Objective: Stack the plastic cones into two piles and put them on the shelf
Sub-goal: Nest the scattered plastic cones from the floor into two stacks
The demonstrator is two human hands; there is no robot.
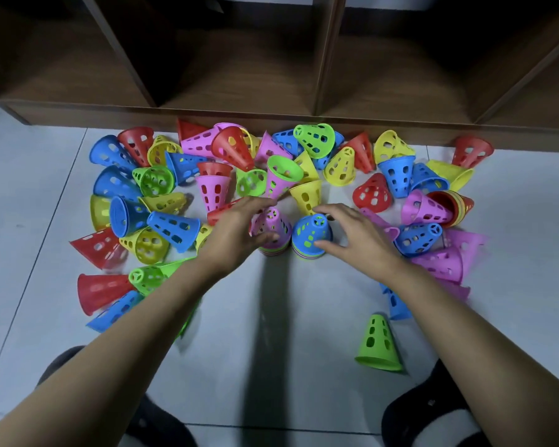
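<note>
Two short piles stand side by side on the floor (304, 317) before the shelf (271, 115), with loose cones (171, 225) strewn around them. The left hand (236, 227) curls round the pink-topped pile (271, 229). The right hand (352, 233) hovers spread, its thumb at the blue-topped pile (310, 232). The plastic looks light, thin and slippery, so it is likely best gripped low, round the nested rims.

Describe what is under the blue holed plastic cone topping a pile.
A green plastic cone shows through the blue cone's holes; stacked coloured rims peek out below. Their bodies are covered.

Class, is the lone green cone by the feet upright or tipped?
Upright: the green cone stands on its wide rim, narrow end up.
</note>
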